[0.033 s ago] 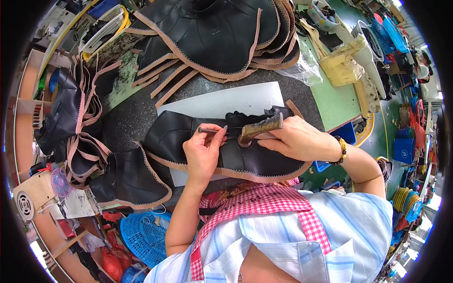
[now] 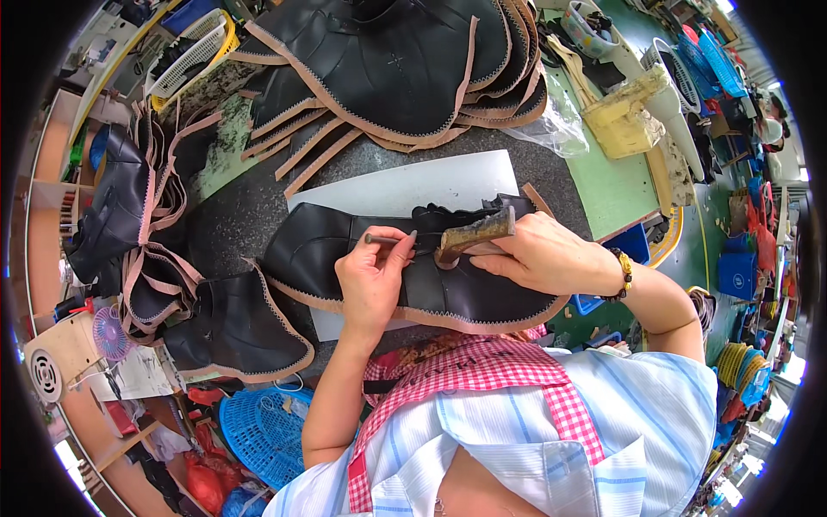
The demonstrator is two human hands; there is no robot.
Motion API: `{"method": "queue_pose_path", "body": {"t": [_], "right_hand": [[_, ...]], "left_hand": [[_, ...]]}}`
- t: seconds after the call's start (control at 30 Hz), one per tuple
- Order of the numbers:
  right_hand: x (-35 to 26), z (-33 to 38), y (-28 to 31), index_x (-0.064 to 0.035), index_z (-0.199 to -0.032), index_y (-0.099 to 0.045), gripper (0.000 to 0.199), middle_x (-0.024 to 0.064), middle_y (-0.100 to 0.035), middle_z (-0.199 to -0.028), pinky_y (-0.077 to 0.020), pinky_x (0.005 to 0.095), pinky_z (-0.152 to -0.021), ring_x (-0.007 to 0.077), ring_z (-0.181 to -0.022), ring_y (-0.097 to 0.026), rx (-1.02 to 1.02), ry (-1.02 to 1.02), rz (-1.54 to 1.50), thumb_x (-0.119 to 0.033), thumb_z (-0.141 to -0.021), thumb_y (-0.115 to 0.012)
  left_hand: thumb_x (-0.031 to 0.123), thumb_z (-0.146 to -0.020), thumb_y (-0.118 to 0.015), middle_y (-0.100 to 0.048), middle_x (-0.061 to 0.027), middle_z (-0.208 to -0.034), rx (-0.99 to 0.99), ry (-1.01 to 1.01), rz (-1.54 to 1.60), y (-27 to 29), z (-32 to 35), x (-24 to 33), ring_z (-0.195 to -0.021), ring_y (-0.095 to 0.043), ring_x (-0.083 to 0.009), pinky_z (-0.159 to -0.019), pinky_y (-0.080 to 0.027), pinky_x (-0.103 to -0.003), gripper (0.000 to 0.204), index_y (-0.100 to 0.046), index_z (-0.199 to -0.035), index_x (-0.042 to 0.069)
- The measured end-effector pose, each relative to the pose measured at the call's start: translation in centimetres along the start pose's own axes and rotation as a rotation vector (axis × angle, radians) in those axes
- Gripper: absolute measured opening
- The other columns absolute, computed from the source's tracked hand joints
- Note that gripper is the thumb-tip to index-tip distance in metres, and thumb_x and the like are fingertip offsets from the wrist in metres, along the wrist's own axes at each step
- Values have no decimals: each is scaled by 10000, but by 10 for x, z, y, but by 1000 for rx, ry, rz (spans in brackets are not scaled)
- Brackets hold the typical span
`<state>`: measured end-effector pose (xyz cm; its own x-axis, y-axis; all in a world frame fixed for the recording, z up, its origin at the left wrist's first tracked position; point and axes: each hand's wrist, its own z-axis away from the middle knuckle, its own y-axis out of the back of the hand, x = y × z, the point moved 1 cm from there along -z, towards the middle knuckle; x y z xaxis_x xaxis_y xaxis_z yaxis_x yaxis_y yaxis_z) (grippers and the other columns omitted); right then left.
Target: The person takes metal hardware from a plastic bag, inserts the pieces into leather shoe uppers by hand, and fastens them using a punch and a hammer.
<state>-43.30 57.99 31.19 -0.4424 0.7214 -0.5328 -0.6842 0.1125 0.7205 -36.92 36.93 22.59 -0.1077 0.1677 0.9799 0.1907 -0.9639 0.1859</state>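
My left hand (image 2: 370, 280) is closed, pinching a thin dark metal punch-like rod (image 2: 382, 240) between thumb and fingers. It rests over a black leather boot upper (image 2: 306, 250) with a tan, zigzag-stitched edge. My right hand (image 2: 544, 252) is wrapped round a hammer with a worn, brownish head (image 2: 474, 237). That head is just right of the left fingertips, over the upper's gathered middle; whether it touches the leather I cannot tell. Beneath the upper lies a pale grey-white board (image 2: 413, 183). The hammer's handle is mostly hidden by my right hand.
Stacked black uppers (image 2: 388, 69) lie at the far side of the dark slab (image 2: 228, 224). More uppers (image 2: 237, 323) are at the left. A yellow block (image 2: 624, 116) stands on the green surface at right. A blue basket (image 2: 263, 435) is low at left, near a small purple fan (image 2: 110, 333).
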Motion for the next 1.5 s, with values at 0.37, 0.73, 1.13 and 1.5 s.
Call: {"method": "queue_pose_path", "body": {"t": [0.37,0.73,1.13,1.5], "right_hand": [[-4,7,-6,-9,-919,-630,236,193,-606,-650,-509,446,-582,395,-596,-610,447,273,95,-241,-923,-592],[4,-1,-15,37,-840,-557,310,222,-577,-614,-465,483,-571,410,-616,-603,278,120,23,-260,-921,-599],[-4,5,5,-93,-1109,-669,248,191,-609,-655,-500,470,-597,381,-614,-611,393,279,38,-232,-926,-574],[15,2,-34,-31,-1045,-655,240,203,-597,-645,-478,456,-559,385,-606,-601,376,219,1,-228,-925,-588]], "left_hand": [[56,-881,-660,-667,-124,-733,-34,-134,-214,1,7,-5,-654,-689,-207,-604,-537,-297,78,-615,-899,-5],[49,-895,-665,-690,-64,-742,-57,-23,30,6,0,-7,-713,-684,-103,-653,-544,-229,78,-628,-878,-17],[45,-869,-654,-671,-154,-821,-20,-429,-503,1,-4,-2,-749,-692,-298,-659,-554,-343,118,-595,-966,15],[60,-899,-675,-693,-42,-751,-19,-11,96,4,1,-8,-699,-676,-95,-644,-546,-227,68,-648,-887,-2]]}}
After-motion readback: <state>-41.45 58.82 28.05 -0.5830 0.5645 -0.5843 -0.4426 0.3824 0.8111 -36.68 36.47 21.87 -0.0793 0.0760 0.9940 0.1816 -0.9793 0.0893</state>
